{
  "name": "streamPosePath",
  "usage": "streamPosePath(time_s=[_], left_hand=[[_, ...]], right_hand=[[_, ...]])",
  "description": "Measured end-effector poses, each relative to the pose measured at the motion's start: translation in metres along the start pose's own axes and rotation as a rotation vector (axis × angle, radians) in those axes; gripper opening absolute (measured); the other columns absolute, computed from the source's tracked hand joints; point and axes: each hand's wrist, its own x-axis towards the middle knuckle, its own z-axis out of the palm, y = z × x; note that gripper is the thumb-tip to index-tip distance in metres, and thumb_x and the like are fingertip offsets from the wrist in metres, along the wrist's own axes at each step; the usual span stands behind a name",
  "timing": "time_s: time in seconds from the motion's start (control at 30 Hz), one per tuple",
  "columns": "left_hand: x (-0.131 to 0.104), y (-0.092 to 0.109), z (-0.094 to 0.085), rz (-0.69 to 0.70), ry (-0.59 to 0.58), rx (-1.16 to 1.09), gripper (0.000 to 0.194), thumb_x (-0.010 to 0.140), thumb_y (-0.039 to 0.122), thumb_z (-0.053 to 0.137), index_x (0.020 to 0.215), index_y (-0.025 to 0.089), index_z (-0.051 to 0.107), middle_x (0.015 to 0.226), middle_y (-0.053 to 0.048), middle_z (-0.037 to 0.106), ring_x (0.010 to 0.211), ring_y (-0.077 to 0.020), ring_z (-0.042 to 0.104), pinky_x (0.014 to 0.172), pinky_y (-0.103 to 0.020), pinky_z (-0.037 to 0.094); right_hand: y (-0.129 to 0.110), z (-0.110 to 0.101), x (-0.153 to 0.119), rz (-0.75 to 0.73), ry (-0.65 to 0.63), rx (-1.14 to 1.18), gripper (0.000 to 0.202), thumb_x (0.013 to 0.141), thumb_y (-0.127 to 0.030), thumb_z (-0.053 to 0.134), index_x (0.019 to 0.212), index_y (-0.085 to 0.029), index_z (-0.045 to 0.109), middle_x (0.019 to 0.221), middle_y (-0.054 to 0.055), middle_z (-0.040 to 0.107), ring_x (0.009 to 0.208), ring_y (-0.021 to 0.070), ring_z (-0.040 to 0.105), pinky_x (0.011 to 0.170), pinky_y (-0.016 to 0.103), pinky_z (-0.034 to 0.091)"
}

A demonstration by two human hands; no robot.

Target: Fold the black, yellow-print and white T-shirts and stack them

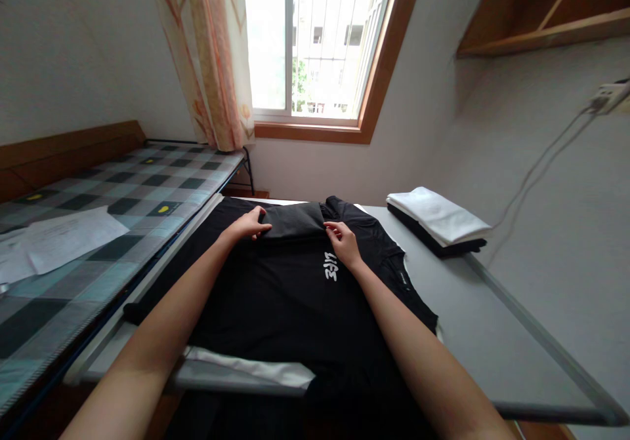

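Observation:
A black T-shirt (275, 296) with white lettering on its chest is spread across the table, its neckline toward the right. Its far side is turned inward as a greyish-black folded strip (294, 222). At the strip's left end, my left hand (247, 223) grips the cloth between thumb and fingers. The strip's right corner is pinched by my right hand (343, 240), just above the lettering. White cloth (251, 366) peeks out from under the shirt at the near edge, and a thin white border shows by the collar.
Folded white and black clothes (438, 217) are stacked on the table's (482, 322) far right. A bed with a checked mattress (147, 184) and paper sheets (69, 240) stands along the left. Behind are a curtain (211, 60) and a barred window. Wooden shelving (546, 33) hangs upper right, above a cable.

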Motion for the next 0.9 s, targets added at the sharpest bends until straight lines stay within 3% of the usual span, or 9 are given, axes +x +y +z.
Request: streamPosePath(time_s=[0.13, 0.33, 0.5, 0.73, 0.9], left_hand=[[-0.002, 0.003, -0.002, 0.019, -0.064, -0.106, 0.073, 0.082, 0.031, 0.07, 0.14, 0.014, 0.03, 0.063, 0.004, 0.058, 0.044, -0.0124, 0.057, 0.042, -0.019, 0.043], [-0.004, 0.001, -0.009, -0.018, -0.124, -0.138, 0.085, 0.077, 0.036, 0.075, 0.144, 0.016, 0.027, 0.063, 0.004, 0.059, 0.046, -0.0132, 0.059, 0.043, -0.019, 0.042], [-0.005, 0.003, -0.011, 0.025, -0.157, -0.187, 0.086, 0.067, 0.033, 0.083, 0.138, 0.015, 0.038, 0.062, 0.005, 0.058, 0.046, -0.0126, 0.058, 0.044, -0.02, 0.039], [-0.009, 0.01, -0.013, 0.105, -0.141, -0.226, 0.086, 0.061, 0.032, 0.085, 0.134, 0.013, 0.044, 0.055, 0.009, 0.052, 0.046, -0.0114, 0.054, 0.045, -0.02, 0.036], [-0.008, 0.01, -0.01, 0.089, -0.144, -0.148, 0.081, 0.058, 0.031, 0.084, 0.128, 0.012, 0.049, 0.058, 0.008, 0.053, 0.047, -0.0121, 0.054, 0.048, -0.023, 0.039]], right_hand=[[0.008, 0.002, 0.002, 0.072, -0.004, -0.011, 0.029, 0.082, -0.031, 0.056, 0.102, -0.016, 0.07, 0.084, 0.007, 0.068, 0.07, 0.0181, 0.06, 0.071, 0.033, 0.05], [0.009, 0.003, 0.001, 0.089, -0.006, -0.078, 0.026, 0.081, -0.028, 0.054, 0.1, -0.02, 0.069, 0.08, 0.005, 0.068, 0.071, 0.0186, 0.061, 0.076, 0.034, 0.049], [0.004, 0.002, 0.002, 0.112, -0.019, -0.059, 0.027, 0.08, -0.028, 0.054, 0.101, -0.018, 0.069, 0.08, 0.005, 0.068, 0.072, 0.0189, 0.062, 0.075, 0.033, 0.048], [-0.003, 0.0, 0.0, 0.179, 0.142, -0.044, 0.025, 0.08, -0.03, 0.052, 0.097, -0.019, 0.066, 0.08, 0.004, 0.068, 0.066, 0.0177, 0.057, 0.072, 0.032, 0.046], [-0.007, 0.001, -0.004, 0.278, 0.038, -0.274, 0.022, 0.076, -0.023, 0.054, 0.095, -0.024, 0.065, 0.081, 0.0, 0.069, 0.077, 0.0195, 0.06, 0.089, 0.04, 0.038]])
